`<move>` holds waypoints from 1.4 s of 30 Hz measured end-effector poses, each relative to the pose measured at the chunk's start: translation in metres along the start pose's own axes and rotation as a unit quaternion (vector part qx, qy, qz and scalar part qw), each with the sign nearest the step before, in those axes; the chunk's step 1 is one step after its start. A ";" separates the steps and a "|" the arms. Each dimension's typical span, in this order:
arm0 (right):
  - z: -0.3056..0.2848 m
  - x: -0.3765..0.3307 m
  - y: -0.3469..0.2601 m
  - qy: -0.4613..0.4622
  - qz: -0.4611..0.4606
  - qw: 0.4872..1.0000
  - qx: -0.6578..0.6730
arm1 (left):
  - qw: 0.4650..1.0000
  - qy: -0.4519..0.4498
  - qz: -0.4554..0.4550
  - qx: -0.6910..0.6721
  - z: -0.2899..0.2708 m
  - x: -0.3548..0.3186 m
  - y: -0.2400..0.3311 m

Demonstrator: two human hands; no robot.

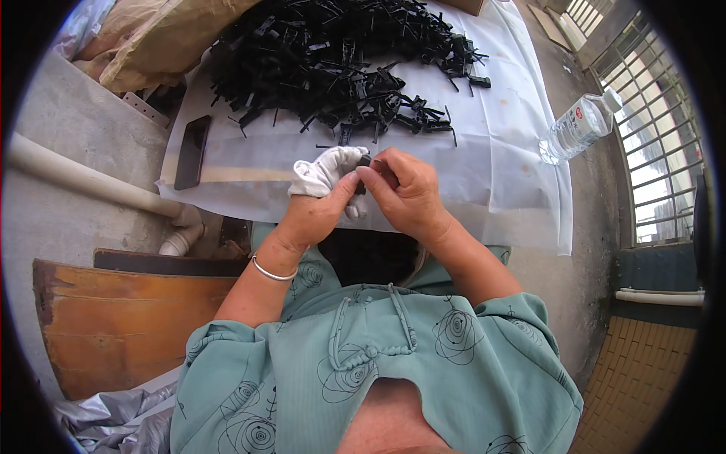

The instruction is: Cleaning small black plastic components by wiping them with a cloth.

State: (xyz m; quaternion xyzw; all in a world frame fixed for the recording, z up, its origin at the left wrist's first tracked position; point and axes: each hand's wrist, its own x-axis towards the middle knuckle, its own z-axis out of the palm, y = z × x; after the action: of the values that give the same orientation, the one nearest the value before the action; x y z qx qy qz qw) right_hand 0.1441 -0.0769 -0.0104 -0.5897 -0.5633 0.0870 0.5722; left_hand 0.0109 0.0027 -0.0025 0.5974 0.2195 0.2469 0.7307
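Both hands meet at the near edge of the table, over my lap. My left hand, in a white glove that leaves the thumb bare, is closed on a small black plastic part. My bare right hand pinches the same part from the other side, thumb and fingers drawn together. Much of the part is hidden by the fingers, so its full shape does not show. Just beyond the hands lies a large heap of similar black plastic parts, with thin prongs sticking out.
A white plastic sheet covers the table. A dark phone lies at its left, and a clear water bottle stands at its right edge. Brown paper bulges at the far left. A pipe and a wooden board are lower left.
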 end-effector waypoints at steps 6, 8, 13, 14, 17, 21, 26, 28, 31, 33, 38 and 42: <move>-0.007 0.001 0.001 -0.109 0.149 0.976 0.113 | 0.996 0.019 0.064 0.057 0.003 -0.008 0.001; -0.007 0.000 -0.001 -0.124 0.111 0.979 0.117 | 0.994 0.039 0.062 0.085 0.003 -0.009 0.000; 0.000 -0.003 0.003 -0.183 0.185 0.955 0.143 | 0.899 0.091 0.254 0.345 0.004 -0.007 -0.011; 0.004 -0.007 0.008 -0.183 0.186 0.955 0.142 | 0.899 0.090 0.254 0.344 0.004 -0.007 -0.011; 0.013 -0.013 0.016 -0.152 0.223 0.947 0.173 | 0.841 0.075 0.275 0.460 0.002 -0.009 -0.012; -0.002 -0.003 0.005 -0.175 0.179 0.948 0.195 | 0.956 0.065 0.183 0.219 -0.003 -0.007 -0.017; -0.013 -0.003 0.016 -0.217 0.126 0.968 0.003 | 0.998 0.054 0.021 0.036 -0.007 -0.006 0.000; -0.012 -0.004 0.019 -0.180 0.082 0.980 0.033 | 0.996 0.060 0.027 0.058 -0.005 -0.007 -0.001; -0.010 0.001 0.012 -0.159 0.054 0.983 0.076 | 0.986 0.023 0.048 0.159 -0.003 -0.010 -0.001; -0.010 0.003 0.004 -0.180 0.178 0.962 0.099 | 0.993 -0.072 -0.026 0.090 -0.002 -0.013 0.007; -0.008 0.001 0.007 -0.179 0.131 0.969 0.112 | 0.997 -0.032 0.011 0.075 -0.003 -0.011 -0.004; -0.007 0.001 0.001 -0.230 0.077 0.968 0.064 | 0.959 0.009 0.138 0.246 -0.002 -0.007 -0.011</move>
State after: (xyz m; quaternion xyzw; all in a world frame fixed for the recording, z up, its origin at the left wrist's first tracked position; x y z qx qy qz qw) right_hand 0.1500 -0.0802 -0.0085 -0.5575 -0.6258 0.3005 0.4553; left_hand 0.0058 -0.0020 -0.0134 0.7807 0.1959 0.2890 0.5183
